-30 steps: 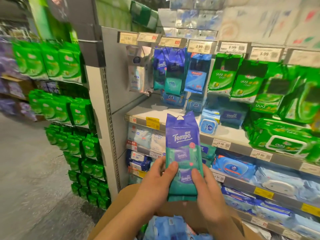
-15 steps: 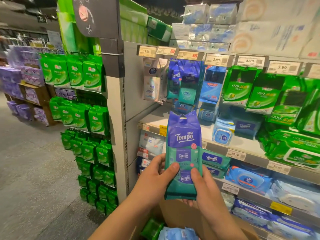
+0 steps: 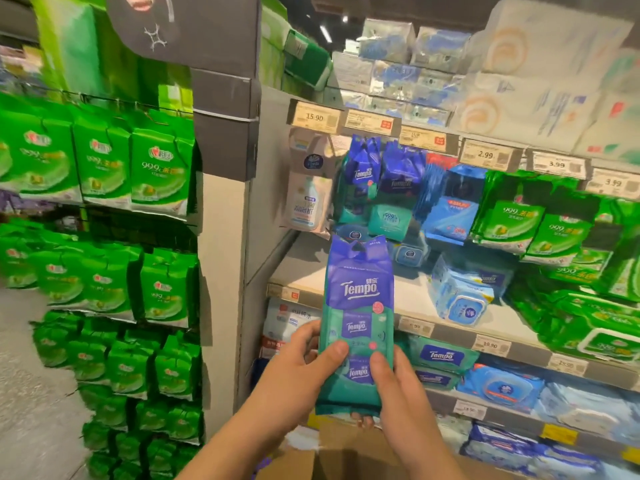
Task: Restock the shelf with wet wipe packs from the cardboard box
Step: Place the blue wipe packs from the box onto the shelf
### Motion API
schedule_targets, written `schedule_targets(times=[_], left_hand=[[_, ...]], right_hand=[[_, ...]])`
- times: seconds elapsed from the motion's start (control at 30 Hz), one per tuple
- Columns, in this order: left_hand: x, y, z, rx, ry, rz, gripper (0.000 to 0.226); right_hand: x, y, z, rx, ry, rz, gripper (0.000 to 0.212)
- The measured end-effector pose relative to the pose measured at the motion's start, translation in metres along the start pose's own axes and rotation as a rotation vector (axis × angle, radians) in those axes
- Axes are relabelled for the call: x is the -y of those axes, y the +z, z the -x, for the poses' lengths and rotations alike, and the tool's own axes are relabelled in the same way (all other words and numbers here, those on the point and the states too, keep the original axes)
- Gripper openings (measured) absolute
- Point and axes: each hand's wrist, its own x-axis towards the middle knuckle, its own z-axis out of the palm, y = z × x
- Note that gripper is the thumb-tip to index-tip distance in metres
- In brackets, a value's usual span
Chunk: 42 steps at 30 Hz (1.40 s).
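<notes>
Both hands hold one Tempo wet wipe pack (image 3: 358,323) upright in front of the shelf (image 3: 420,303). The left hand (image 3: 301,368) grips its lower left edge, thumb pressed on the front and fingers (image 3: 304,332) curled round behind. The right hand (image 3: 394,382) grips the lower right edge the same way, thumb on the front; a fingertip shows under the pack's bottom edge. The pack is purple on top and teal below, its torn hang tab pointing up at the hanging Tempo packs (image 3: 377,181) of the same kind under the price tags (image 3: 485,154). Below the hands lies the open cardboard box (image 3: 346,445). Green wipe packs (image 3: 159,168) hang on the end rack to the left.
</notes>
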Motion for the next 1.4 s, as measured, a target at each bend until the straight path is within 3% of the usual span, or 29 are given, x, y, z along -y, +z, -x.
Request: schedule_targets(times=[0.2,0.33,0.6,0.8,1.07,1.23,1.3,1.4], left_hand=[[-0.026,-0.030,-0.049,0.081,0.040,-0.002,0.052],[-0.047,-0.032,-0.087,0.099,0.082,-0.028,0.040],[-0.080,-0.030,-0.153,0.142,0.161,-0.087,0.032],[-0.096,-0.029,-0.191,0.183,0.192,-0.080,0.050],[-0.104,-0.031,-0.224,0.194,0.228,-0.057,0.026],[-0.097,-0.034,-0.232,0.215,0.264,-0.089,0.037],[-0.090,-0.036,-0.234,0.220,0.268,-0.072,0.049],[-0.083,-0.037,-0.235,0.213,0.315,-0.105,0.048]], right_hand=[[0.026,0.034,-0.035,-0.095,-0.011,0.000,0.020],[0.051,0.043,-0.063,-0.125,-0.074,-0.014,0.020],[0.089,0.045,-0.123,-0.082,-0.084,-0.034,0.024],[0.103,0.043,-0.156,-0.076,-0.128,-0.081,0.026],[0.102,0.043,-0.189,-0.060,-0.145,-0.131,0.024],[0.092,0.039,-0.200,-0.044,-0.194,-0.127,0.026],[0.087,0.039,-0.200,-0.032,-0.209,-0.140,0.033],[0.082,0.037,-0.202,-0.023,-0.229,-0.161,0.044]])
